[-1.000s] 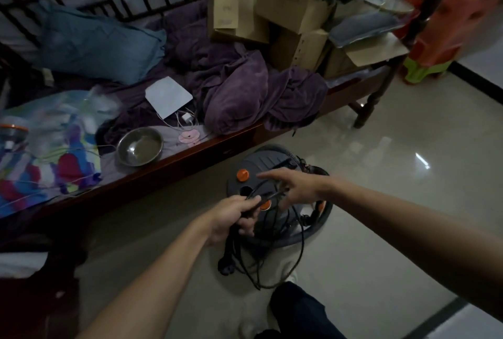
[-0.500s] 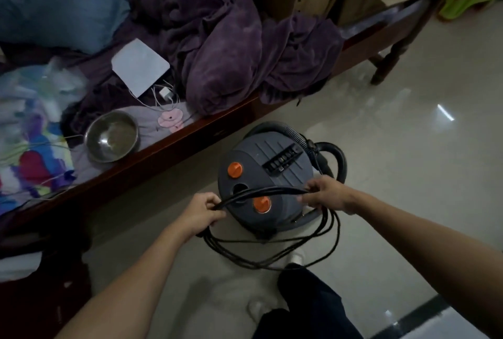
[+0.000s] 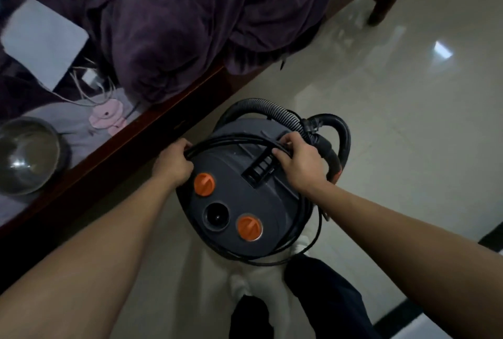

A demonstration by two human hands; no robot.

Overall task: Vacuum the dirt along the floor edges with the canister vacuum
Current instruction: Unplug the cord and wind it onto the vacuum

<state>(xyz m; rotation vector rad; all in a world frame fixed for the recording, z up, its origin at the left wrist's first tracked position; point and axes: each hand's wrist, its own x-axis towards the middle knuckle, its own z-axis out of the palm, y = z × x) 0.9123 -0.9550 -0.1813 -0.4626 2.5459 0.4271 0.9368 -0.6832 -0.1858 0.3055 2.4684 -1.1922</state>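
The canister vacuum sits on the pale floor, right beside the bed frame. Both hands curl around its black cord, stretched across the lid between them: the left hand at the lid's edge, the right hand by the hose.

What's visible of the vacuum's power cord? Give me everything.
The power cord is thin, black and rubbery-looking, gathered in several loose loops. The bundle arches across the dark grey lid of the canister vacuum. The left hand grips it at the lid's left edge and the right hand grips it at the right edge. The other loops hang round the canister's right and near sides. No plug is visible.
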